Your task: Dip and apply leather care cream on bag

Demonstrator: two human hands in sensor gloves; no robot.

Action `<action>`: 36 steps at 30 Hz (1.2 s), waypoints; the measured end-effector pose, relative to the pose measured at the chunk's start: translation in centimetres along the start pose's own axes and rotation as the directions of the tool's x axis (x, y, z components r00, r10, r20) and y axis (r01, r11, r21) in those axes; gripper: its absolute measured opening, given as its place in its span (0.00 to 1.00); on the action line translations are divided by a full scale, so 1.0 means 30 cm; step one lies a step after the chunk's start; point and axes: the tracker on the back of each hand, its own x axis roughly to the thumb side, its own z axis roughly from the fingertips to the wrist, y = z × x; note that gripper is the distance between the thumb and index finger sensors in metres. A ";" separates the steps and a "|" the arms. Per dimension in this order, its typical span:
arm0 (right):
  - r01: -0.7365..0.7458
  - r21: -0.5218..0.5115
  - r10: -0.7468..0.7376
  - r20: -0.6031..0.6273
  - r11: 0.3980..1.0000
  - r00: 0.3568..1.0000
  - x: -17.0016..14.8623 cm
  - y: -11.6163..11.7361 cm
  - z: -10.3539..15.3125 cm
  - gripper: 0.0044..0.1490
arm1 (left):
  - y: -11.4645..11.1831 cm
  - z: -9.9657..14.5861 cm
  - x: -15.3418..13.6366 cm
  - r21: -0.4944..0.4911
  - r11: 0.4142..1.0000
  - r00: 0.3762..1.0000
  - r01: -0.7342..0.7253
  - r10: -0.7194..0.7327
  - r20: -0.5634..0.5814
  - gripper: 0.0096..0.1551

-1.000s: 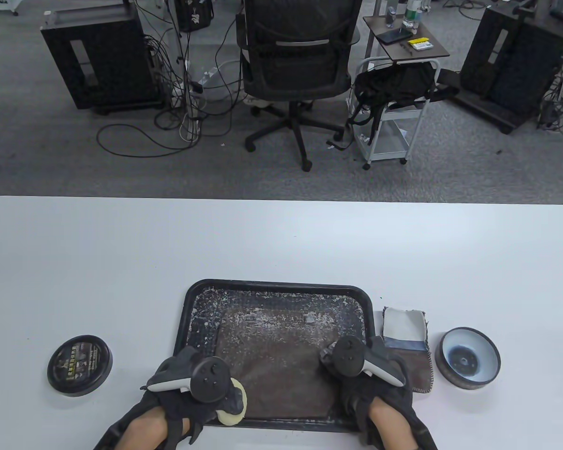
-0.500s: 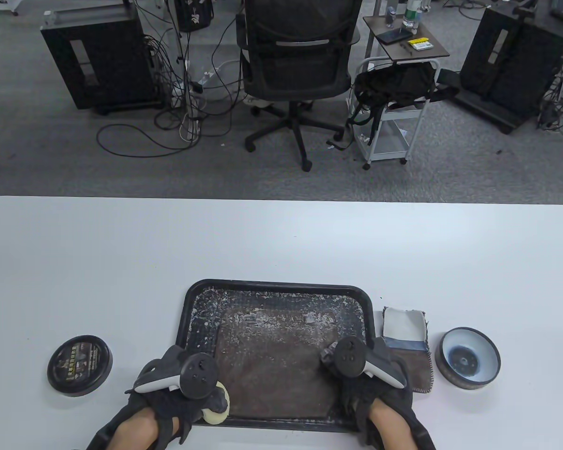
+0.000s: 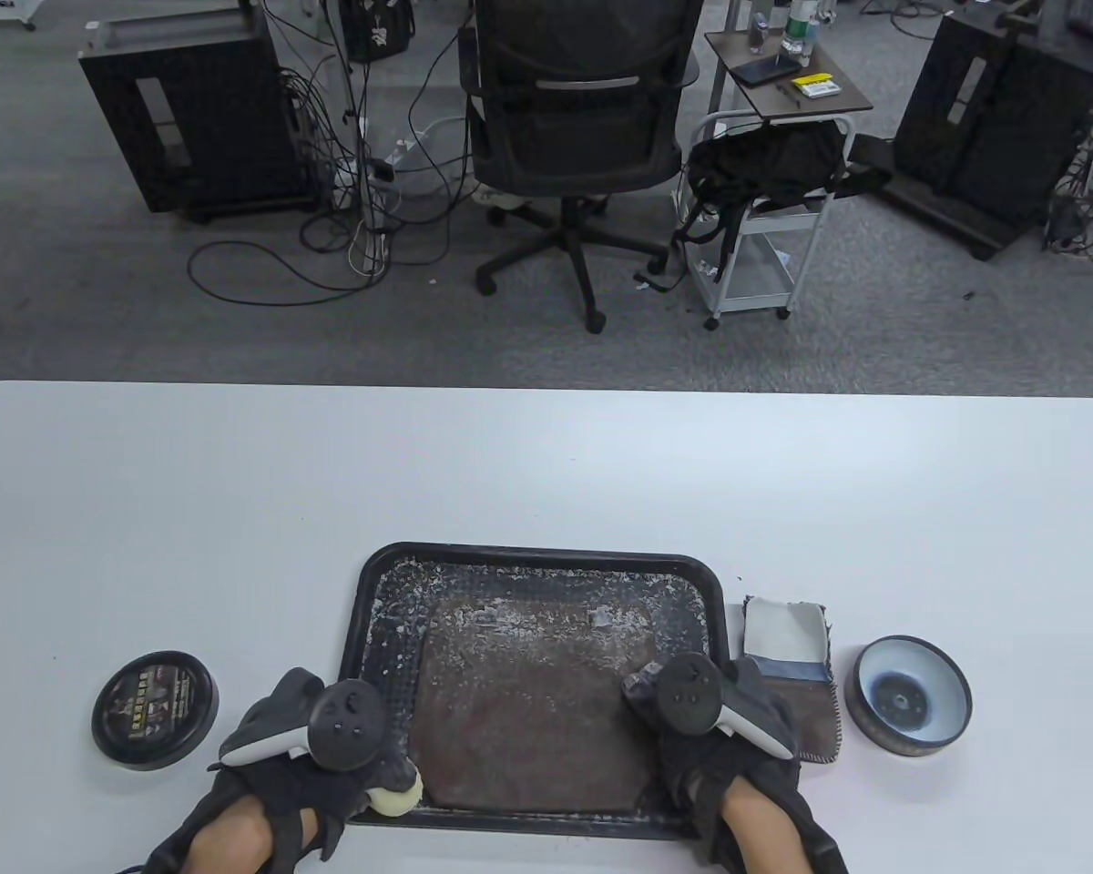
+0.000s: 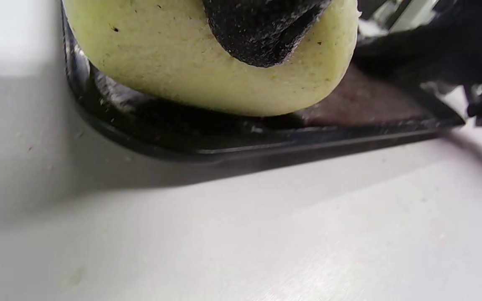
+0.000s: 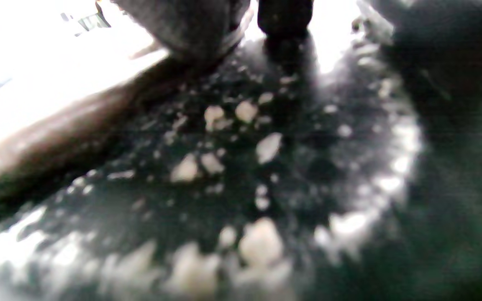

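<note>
Left hand [image 3: 296,765] grips a pale yellow foam sponge [image 4: 207,62], rounded and porous, at the near-left corner of the black tray [image 3: 378,564], overhanging its raised rim. Right hand [image 3: 724,737] presses on the tray's near-right corner; finger pose hidden, cannot tell. Brown leather bag [image 3: 533,701] lies flat in the tray, flecked white. Open cream tin [image 3: 911,696] sits right of the tray, lid [image 3: 155,710] left; white table [image 3: 546,473] beyond.

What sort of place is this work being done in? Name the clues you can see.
Most likely an office or lab workspace: a mesh office chair on grey carpet, dark computer towers with loose cables, and a white work table.
</note>
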 end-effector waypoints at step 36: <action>-0.157 0.002 0.148 -0.351 0.988 0.925 0.153 0.045 0.015 0.41 | 0.060 -0.028 -0.027 0.574 0.729 0.906 0.373 -0.153 -0.395 0.32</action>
